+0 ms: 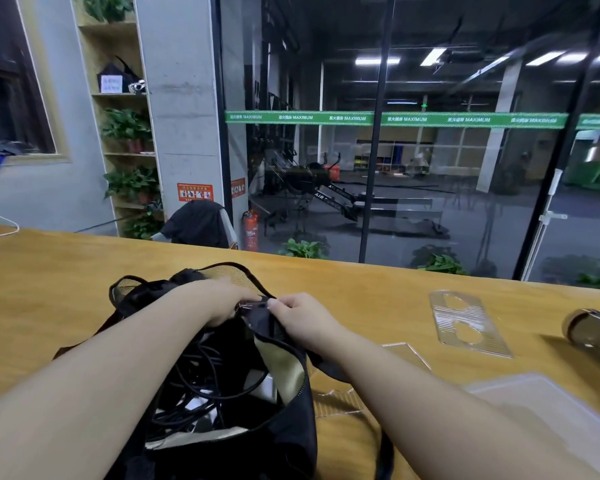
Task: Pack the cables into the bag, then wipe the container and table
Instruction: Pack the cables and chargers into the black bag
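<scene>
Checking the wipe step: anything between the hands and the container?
Nothing visible. The clear plastic container sits on bare wooden table right of the black bag; both hands pinch the bag's zipper end.

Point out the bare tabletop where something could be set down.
Bare wood lies left of the bag and beyond it toward the table edge. Right is crowded: clear plate, container, metal cylinder. Both hands hold the bag's rim.

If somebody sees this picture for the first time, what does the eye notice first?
First, the two hands, left and right, pinching the far end of the open black bag at the table's near edge. Black cables lie tangled inside it. To the right sits a clear plastic container.
</scene>
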`<move>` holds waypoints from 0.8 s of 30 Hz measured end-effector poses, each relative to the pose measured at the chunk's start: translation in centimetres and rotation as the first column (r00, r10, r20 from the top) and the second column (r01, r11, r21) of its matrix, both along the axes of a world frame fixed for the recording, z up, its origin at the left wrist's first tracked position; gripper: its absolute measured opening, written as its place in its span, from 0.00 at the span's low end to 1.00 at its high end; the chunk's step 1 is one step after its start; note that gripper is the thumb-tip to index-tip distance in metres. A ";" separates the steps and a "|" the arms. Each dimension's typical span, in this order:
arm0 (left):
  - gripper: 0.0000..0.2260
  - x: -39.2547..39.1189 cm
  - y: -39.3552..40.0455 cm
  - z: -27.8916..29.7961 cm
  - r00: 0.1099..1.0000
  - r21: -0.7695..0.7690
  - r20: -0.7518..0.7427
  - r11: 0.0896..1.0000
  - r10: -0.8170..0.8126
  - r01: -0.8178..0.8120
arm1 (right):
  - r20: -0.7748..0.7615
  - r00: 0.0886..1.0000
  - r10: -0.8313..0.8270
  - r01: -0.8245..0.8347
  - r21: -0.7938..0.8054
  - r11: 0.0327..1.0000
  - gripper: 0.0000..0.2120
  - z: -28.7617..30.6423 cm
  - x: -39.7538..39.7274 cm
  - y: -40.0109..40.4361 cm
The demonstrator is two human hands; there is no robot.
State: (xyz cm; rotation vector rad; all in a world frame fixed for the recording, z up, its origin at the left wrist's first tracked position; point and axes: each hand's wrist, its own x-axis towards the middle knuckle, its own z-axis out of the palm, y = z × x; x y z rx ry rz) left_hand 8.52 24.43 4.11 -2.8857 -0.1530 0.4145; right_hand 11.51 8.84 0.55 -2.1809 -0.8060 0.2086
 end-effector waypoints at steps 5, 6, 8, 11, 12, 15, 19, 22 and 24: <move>0.16 -0.3 0.0 0.0 0.998 -0.080 0.057 0.997 0.002 0.002 | 0.069 0.998 0.003 0.011 -0.206 0.979 0.17 -0.6 -0.2 0.9; 0.15 -0.5 0.0 0.1 0.996 -0.081 0.089 0.997 0.000 0.008 | 0.079 0.997 0.012 0.006 -0.225 0.974 0.10 -0.6 -0.2 1.1; 0.15 -0.7 -0.1 0.5 0.992 -0.034 0.123 0.999 -0.008 0.012 | 0.071 0.997 0.017 -0.002 -0.205 0.979 0.14 -0.5 -0.3 1.4; 0.16 -0.8 -0.1 1.1 0.993 0.026 0.115 1.000 -0.003 0.000 | 0.054 0.996 0.064 -0.056 -0.146 0.988 0.21 -0.7 -0.1 1.8; 0.16 -1.0 0.0 1.2 0.991 0.016 0.131 1.000 -0.009 0.007 | 0.062 0.996 0.070 -0.061 -0.146 0.987 0.22 -0.8 0.0 2.1; 0.14 -1.6 1.1 0.2 0.958 -0.052 0.286 0.997 -0.033 0.050 | 0.069 0.993 0.092 -0.082 -0.140 0.987 0.21 -1.3 0.4 2.8; 0.08 -2.3 2.1 -1.8 0.822 -0.145 0.565 0.971 -0.075 0.188 | 0.080 0.990 0.113 -0.104 -0.106 0.989 0.17 -1.8 0.7 3.6; 0.05 -2.4 1.9 -2.0 0.755 -0.242 0.653 0.930 -0.053 0.275 | 0.062 0.995 0.077 -0.075 -0.024 0.997 0.15 -1.7 0.9 3.7; 0.05 -2.5 1.7 -1.7 0.707 -0.314 0.707 0.899 0.007 0.305 | 0.022 1.000 0.003 -0.005 0.086 0.996 0.15 -1.4 1.3 4.0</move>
